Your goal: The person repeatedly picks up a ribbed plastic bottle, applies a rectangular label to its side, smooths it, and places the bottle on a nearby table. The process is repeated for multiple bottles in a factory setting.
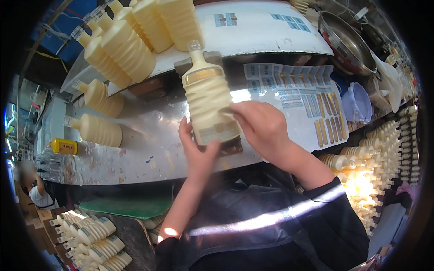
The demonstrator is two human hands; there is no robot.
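A cream bottle (208, 97) with wavy ribbed sides and a clear neck lies on its back in a dark stand on the metal worktable. Across its shoulder runs a gold label (204, 75), and a pale greyish label (217, 132) crosses its lower end. My left hand (199, 151) grips the bottle's lower end, fingers along the left side and thumb near the pale label. At the bottle's right edge, my right hand (264, 124) is closed in a pinch; whatever is between its fingertips is hidden.
Right of the bottle lie label sheets (312, 106) with blue and gold strips. Several cream bottles (126, 49) stand at the back left. A yellow bottle (64, 146), a lilac bucket (357, 103) and a metal pan (348, 40) sit around the table. Rows of bottles (368, 158) fill the right side.
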